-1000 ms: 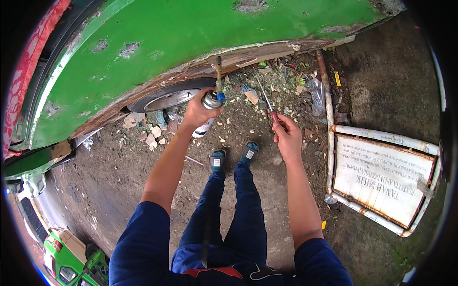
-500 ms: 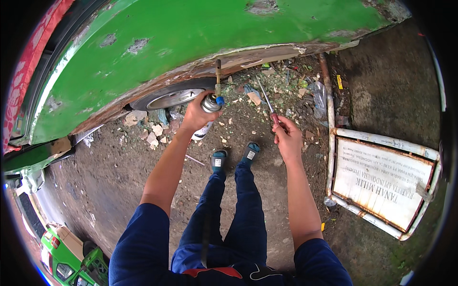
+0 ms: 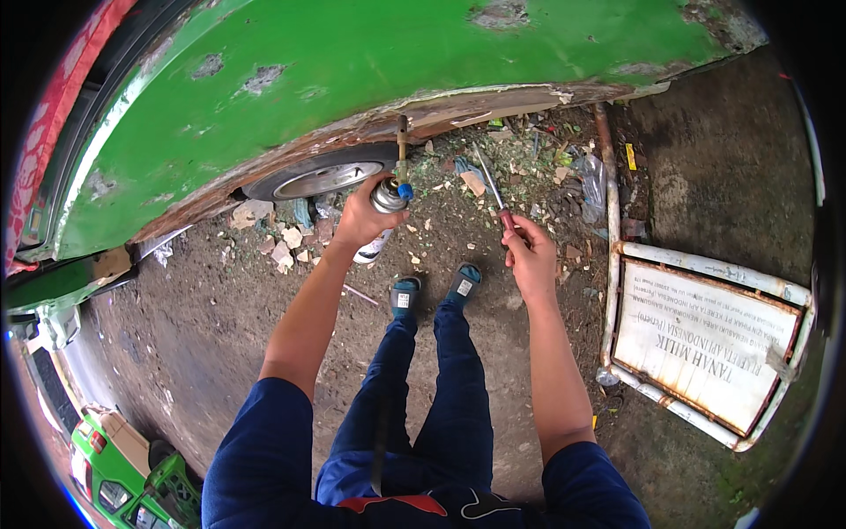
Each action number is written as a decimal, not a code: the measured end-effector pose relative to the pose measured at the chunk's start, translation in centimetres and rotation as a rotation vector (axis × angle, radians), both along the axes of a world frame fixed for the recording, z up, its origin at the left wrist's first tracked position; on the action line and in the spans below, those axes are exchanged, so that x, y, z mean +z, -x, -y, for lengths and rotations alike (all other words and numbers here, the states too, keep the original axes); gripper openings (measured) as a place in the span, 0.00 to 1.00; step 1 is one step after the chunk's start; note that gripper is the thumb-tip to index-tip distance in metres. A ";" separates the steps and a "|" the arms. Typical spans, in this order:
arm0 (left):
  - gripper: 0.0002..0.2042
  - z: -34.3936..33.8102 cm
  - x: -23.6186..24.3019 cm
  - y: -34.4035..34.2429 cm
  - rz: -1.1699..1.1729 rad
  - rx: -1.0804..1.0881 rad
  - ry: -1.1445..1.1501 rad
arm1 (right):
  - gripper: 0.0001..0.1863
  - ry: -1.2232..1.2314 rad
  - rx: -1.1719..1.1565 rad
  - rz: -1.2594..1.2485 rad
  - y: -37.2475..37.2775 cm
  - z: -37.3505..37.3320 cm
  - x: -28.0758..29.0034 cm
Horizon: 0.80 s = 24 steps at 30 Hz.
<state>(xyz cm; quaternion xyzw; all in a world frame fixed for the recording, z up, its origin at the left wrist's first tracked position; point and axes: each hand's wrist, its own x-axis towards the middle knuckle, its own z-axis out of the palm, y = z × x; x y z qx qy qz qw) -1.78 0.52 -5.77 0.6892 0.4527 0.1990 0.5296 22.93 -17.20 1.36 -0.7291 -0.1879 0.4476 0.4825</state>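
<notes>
Brown dirt ground point(image 3: 203, 344) lies below your left hand point(image 3: 363, 218), wrapped around a torch-topped silver-and-white metal canister point(image 3: 386, 196), and your right hand point(image 3: 532, 257), whose pinch, if loosened, could drop the red-handled steel screwdriver point(image 3: 494, 189) jutting beyond its fingers.

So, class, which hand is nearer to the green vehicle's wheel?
Left. In the picture, the left hand, gripping the canister torch, is just below the right end of the wheel; the right hand, holding the red-handled tool, is farther off, lower and to the right.
</notes>
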 end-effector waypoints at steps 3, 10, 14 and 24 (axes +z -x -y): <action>0.37 0.1 0.2 0.2 -0.001 0.006 -0.002 | 0.16 0.006 0.004 0.002 0.2 -0.2 0.1; 0.37 0.3 0.7 1.3 -0.012 0.037 0.005 | 0.15 0.001 0.058 0.015 0.7 -1.0 0.1; 0.38 0.6 1.2 1.9 -0.032 0.045 0.018 | 0.15 0.022 0.086 0.046 1.6 -2.7 0.6; 0.38 1.0 1.0 4.4 -0.023 0.080 0.025 | 0.16 0.063 0.368 0.432 2.8 -10.3 1.2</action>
